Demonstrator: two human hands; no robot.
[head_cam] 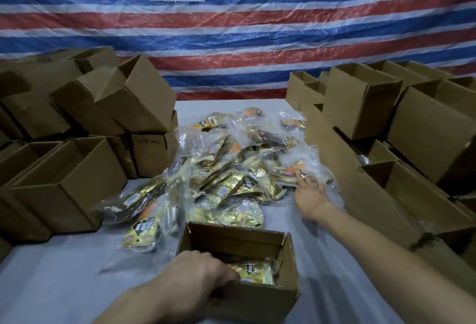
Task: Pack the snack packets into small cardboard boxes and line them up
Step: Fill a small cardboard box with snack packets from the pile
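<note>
A small open cardboard box stands at the table's near edge with a gold snack packet lying inside. My left hand grips the box's near left rim, fingers curled over the edge into the box. A heap of gold and clear snack packets covers the middle of the table. My right hand is stretched out to the heap's right edge, palm turned up, fingers straight and touching a clear packet.
Stacks of open cardboard boxes crowd the left side, and more boxes line the right side. A striped red, white and blue tarp with a white sign hangs behind. The grey table shows at the near left.
</note>
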